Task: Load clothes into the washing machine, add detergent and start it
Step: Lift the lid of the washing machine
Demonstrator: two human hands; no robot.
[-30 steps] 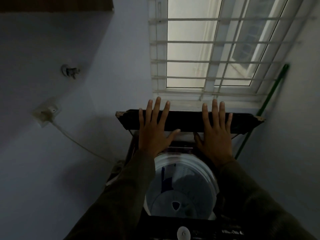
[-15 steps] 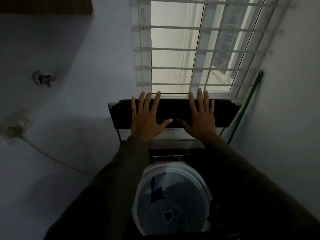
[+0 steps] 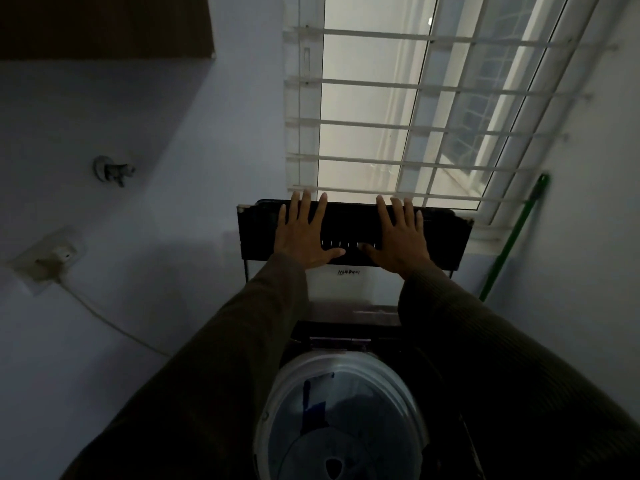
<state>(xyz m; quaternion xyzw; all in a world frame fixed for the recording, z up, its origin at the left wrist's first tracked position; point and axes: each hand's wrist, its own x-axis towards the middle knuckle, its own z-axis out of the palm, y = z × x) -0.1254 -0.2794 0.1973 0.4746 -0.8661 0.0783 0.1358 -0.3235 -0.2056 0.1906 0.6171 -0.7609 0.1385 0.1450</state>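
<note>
A dim laundry corner seen from above, looking down the person's two outstretched arms in dark olive sleeves. At the far left of the frame a pale wall socket (image 3: 52, 259) holds a plug, its white cord (image 3: 114, 327) trailing down toward the centre, and a small metal tap (image 3: 114, 171) sits on the wall above it. Left of centre, the left hand (image 3: 304, 233) lies flat with fingers spread on the dark raised lid of the top-loading washing machine (image 3: 353, 233), gripping nothing, only pressing palm against panel. Below it, at the bottom centre of the frame, the round white plastic drum opening (image 3: 343, 420) stands uncovered; it looks empty apart from a blue mark on its wall, and no clothes or detergent appear anywhere in view. Right of centre, the right hand (image 3: 401, 237) mirrors the left, fingers splayed and flat on the same lid, holding nothing. Behind the lid a white barred window (image 3: 415, 109) fills the upper middle and right, and a green pole (image 3: 512, 237) leans in the corner at the right.

The step in hand seems to be pushing the lid fully open. It likely goes best with even pressure from both palms, easing the lid back until it rests upright against the window sill before letting go, so it cannot drop onto the arms during loading
</note>
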